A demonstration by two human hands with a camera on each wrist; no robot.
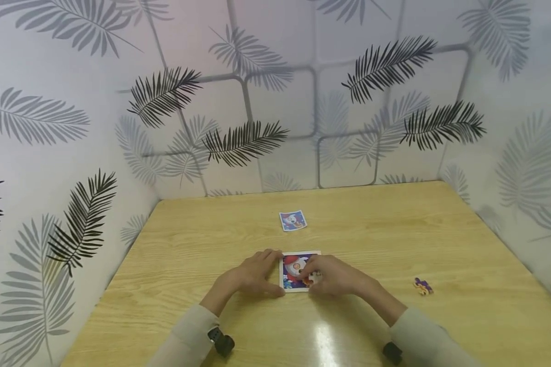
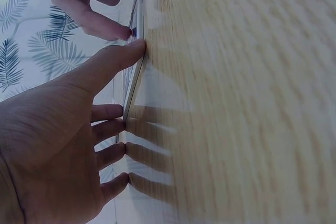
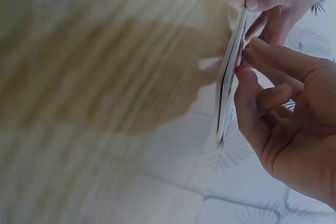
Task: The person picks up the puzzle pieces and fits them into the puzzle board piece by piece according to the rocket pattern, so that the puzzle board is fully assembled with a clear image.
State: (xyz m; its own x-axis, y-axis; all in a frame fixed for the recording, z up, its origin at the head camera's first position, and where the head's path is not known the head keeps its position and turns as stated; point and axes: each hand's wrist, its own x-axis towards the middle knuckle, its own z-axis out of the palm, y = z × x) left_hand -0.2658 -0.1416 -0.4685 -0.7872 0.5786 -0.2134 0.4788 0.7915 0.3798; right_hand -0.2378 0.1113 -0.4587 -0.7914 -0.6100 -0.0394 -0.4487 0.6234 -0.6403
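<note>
A square picture puzzle (image 1: pixel 294 290) with a pale border lies on the table between the hands, showing a cartoon figure on blue. The left hand (image 1: pixel 257 274) holds its left side, thumb at the near corner and fingers spread by the far corner, some fingertips on the table. The right hand (image 1: pixel 335 275) reaches over the puzzle from the right. Its index fingertip touches the picture, while its thumb is by the near edge. Whether a piece is between the fingers is hidden. In the right wrist view the puzzle's edge (image 3: pixel 227 85) shows beside the right hand's bent fingers (image 3: pixel 249 98).
A small picture card (image 1: pixel 293 220) with a similar figure lies beyond the puzzle. Loose purple and orange puzzle pieces (image 1: pixel 423 286) lie to the right. The wooden table (image 1: pixel 202 229) meets a leaf-patterned wall (image 1: pixel 280 112) at the back and sides.
</note>
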